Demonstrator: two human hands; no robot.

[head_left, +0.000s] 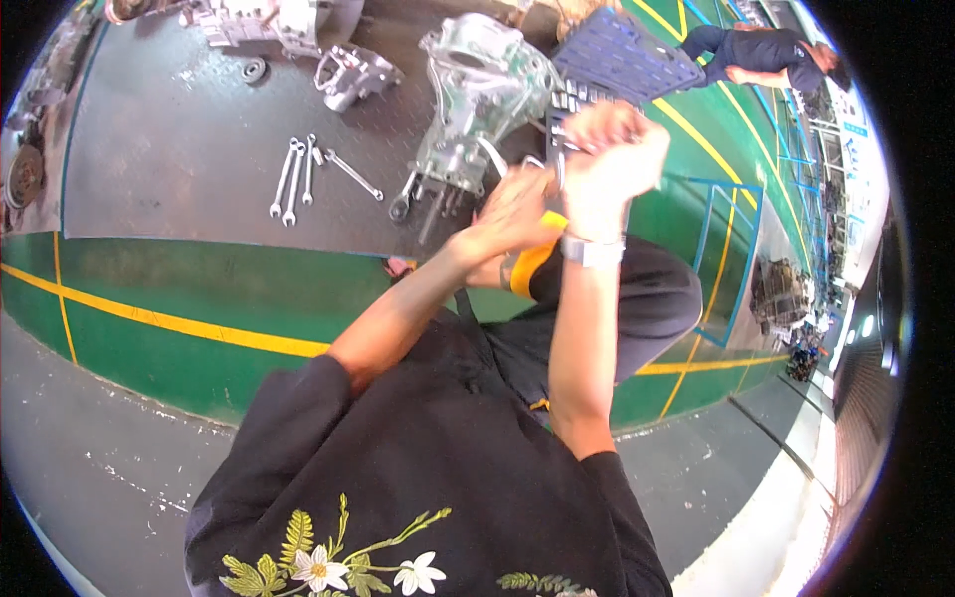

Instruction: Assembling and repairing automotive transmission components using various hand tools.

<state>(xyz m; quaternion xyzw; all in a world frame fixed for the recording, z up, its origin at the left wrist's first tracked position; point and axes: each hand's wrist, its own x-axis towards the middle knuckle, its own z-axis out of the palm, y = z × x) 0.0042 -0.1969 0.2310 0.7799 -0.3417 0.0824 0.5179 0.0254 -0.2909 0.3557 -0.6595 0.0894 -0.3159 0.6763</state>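
Observation:
My left hand [512, 209] reaches up and right, its blurred fingers closed around a small metal piece [557, 171] whose kind I cannot make out. Close by on the right is my right hand [617, 149], raised and smeared by motion. Its fingers are curled, and whatever is in them is hidden. A light watch [594, 251] circles the right wrist. Just beyond the left hand a silver gearbox housing [477, 99] stands on the dark metal bench top [179, 139]. A ratchet wrench [400, 206] lies at the housing's near end. Behind my hands lies an open socket case [627, 55], partly covered.
Several combination wrenches [296, 179] lie left of the housing. Farther back are a smaller metal casting [353, 75], a ring-shaped part [254, 70] and a larger gearbox [269, 25]. Another person [766, 58] is at the far right. A blue frame [731, 264] stands on the green floor.

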